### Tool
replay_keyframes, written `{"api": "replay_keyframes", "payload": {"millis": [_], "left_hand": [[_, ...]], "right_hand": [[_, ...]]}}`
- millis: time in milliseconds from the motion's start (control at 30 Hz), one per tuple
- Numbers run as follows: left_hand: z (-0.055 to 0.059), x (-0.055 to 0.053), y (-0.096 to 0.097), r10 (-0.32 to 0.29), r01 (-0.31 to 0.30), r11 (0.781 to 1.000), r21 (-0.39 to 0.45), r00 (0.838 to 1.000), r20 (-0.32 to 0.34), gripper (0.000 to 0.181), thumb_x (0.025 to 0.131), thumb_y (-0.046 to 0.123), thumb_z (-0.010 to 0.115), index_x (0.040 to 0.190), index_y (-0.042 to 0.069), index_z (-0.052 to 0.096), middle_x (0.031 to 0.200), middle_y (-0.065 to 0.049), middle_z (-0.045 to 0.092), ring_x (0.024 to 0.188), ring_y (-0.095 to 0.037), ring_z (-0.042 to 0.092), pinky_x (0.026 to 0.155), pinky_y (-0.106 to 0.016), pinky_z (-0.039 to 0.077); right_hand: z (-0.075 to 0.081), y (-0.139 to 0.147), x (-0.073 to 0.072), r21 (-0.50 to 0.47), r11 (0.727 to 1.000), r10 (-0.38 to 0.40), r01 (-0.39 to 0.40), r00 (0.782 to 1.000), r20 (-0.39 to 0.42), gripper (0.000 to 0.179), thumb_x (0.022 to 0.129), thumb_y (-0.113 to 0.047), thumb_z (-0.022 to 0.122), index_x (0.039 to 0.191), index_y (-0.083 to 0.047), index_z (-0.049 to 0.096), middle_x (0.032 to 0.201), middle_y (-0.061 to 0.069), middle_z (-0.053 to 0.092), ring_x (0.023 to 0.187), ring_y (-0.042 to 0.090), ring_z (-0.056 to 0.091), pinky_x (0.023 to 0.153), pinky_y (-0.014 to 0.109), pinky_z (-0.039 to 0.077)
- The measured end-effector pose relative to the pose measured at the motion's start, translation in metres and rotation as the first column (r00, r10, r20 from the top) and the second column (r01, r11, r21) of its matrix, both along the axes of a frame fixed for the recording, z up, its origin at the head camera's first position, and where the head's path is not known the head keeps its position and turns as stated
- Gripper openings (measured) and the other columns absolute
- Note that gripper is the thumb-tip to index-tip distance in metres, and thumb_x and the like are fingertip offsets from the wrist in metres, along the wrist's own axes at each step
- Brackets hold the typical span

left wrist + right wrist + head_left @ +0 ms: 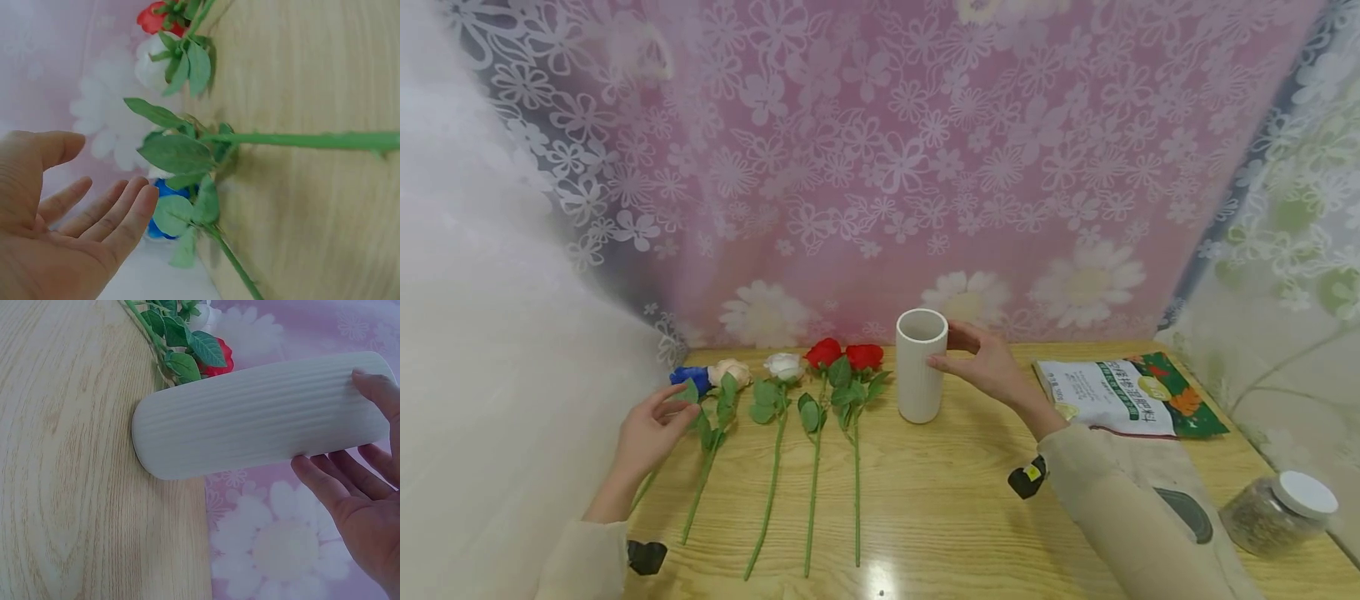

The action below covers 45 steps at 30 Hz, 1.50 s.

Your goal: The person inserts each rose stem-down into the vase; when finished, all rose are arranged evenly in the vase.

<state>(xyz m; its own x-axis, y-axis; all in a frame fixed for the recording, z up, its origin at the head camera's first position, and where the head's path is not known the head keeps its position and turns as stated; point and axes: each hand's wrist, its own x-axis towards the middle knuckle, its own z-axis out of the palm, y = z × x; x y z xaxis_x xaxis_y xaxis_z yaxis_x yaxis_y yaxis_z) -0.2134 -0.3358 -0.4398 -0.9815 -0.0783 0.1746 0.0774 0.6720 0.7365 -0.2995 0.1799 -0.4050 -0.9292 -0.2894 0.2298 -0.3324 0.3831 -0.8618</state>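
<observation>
Vase (919, 383) backdrop: from where I stand, a pink curtain (865, 183) printed with white flowers fills the far side.
Table (955, 517): pale wood grain, reaching back to the foot of that curtain.
Left half of the table: blue rose (691, 379), cream rose (730, 372), white rose (784, 367), left red rose (823, 352) and right red rose (864, 357) lie side by side, blooms towards the curtain, leafy stems towards the near edge.
Printed bag (1142, 396): white and green, lying at the right of the table.
Vase's place: upright on the table, just right of the right red rose and apart from it; white and ribbed.
Right hand (992, 367): holding the vase near its rim, thumb on one side, fingers on the other.
Left hand (651, 425): loose and wide, beside the blue rose; I can't tell whether it touches a leaf.
Jar (1273, 518): see-through, white-lidded, brown contents, near the table's right edge.
</observation>
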Motion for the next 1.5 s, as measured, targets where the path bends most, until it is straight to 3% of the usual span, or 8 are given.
{"api": "replay_keyframes", "payload": {"millis": [167,333,567,767,1033,1133,1333,1500], "left_hand": [[-0.009,0.001,-0.009,0.029,-0.029,1.000,-0.006,0.999,0.025,0.059,0.106,0.027,0.066,0.155,-0.001,0.048,0.135,-0.033,0.066,0.119,-0.050,0.068,0.074,-0.018,0.058],[-0.017,0.002,-0.016,0.078,-0.077,0.997,-0.022,0.996,0.036,0.058,0.105,0.025,0.066,0.154,-0.001,0.049,0.137,-0.033,0.065,0.122,-0.050,0.066,0.082,-0.033,0.064],[-0.032,0.005,-0.025,0.121,-0.126,0.988,-0.091,0.991,-0.057,0.047,0.099,0.007,0.068,0.144,-0.007,0.057,0.128,-0.037,0.067,0.111,-0.053,0.070,0.083,-0.052,0.064],[-0.045,0.005,-0.033,0.118,-0.133,0.978,-0.162,0.988,-0.099,0.048,0.092,-0.002,0.072,0.137,-0.011,0.061,0.118,-0.038,0.070,0.099,-0.048,0.075,0.073,-0.040,0.066],[-0.052,0.010,-0.039,0.089,-0.091,0.973,-0.210,0.996,-0.019,0.056,0.089,-0.002,0.071,0.142,-0.011,0.056,0.123,-0.042,0.066,0.102,-0.048,0.074,0.080,-0.051,0.064],[-0.053,0.011,-0.040,0.092,-0.090,0.969,-0.230,0.996,-0.002,0.056,0.089,-0.002,0.070,0.142,-0.011,0.056,0.121,-0.040,0.067,0.101,-0.047,0.074,0.080,-0.049,0.064],[-0.054,0.011,-0.040,0.086,-0.093,0.959,-0.266,0.996,-0.035,0.054,0.083,-0.005,0.065,0.136,-0.012,0.061,0.103,-0.030,0.074,0.090,-0.040,0.075,0.073,-0.039,0.060],[-0.055,0.008,-0.042,0.094,-0.092,0.958,-0.273,0.996,-0.008,0.052,0.085,-0.002,0.063,0.136,-0.010,0.061,0.103,-0.029,0.077,0.091,-0.042,0.075,0.080,-0.052,0.061]], "right_hand": [[-0.001,0.001,0.000,0.000,1.000,-0.001,0.001,1.000,0.003,0.069,0.093,-0.036,0.083,0.154,-0.022,0.055,0.142,0.009,0.066,0.132,0.033,0.063,0.112,0.063,0.049],[0.000,0.001,0.001,0.002,1.000,0.006,-0.006,1.000,-0.004,0.069,0.093,-0.036,0.083,0.154,-0.022,0.054,0.142,0.009,0.066,0.132,0.032,0.063,0.112,0.063,0.049],[0.000,0.002,0.001,0.012,1.000,0.005,-0.005,1.000,-0.010,0.069,0.092,-0.039,0.083,0.154,-0.024,0.055,0.140,0.006,0.068,0.131,0.030,0.064,0.110,0.063,0.050],[-0.001,0.003,0.000,0.018,1.000,0.006,-0.006,1.000,-0.028,0.069,0.093,-0.037,0.082,0.155,-0.023,0.054,0.140,0.008,0.068,0.130,0.031,0.064,0.111,0.063,0.050],[-0.001,0.003,-0.001,0.015,1.000,0.011,-0.011,1.000,-0.019,0.068,0.093,-0.036,0.083,0.154,-0.023,0.055,0.141,0.008,0.068,0.131,0.031,0.064,0.110,0.063,0.050],[0.000,0.002,-0.001,0.017,1.000,0.012,-0.012,1.000,-0.015,0.068,0.093,-0.036,0.083,0.154,-0.023,0.055,0.141,0.008,0.067,0.131,0.032,0.064,0.111,0.063,0.050],[0.000,0.001,-0.002,0.025,1.000,0.010,-0.010,1.000,-0.006,0.069,0.094,-0.036,0.082,0.155,-0.022,0.053,0.141,0.009,0.067,0.132,0.032,0.064,0.111,0.062,0.050],[0.000,0.000,-0.002,0.031,0.999,0.013,-0.013,1.000,-0.002,0.070,0.093,-0.035,0.083,0.155,-0.023,0.053,0.142,0.008,0.066,0.132,0.031,0.064,0.111,0.061,0.051]]}}
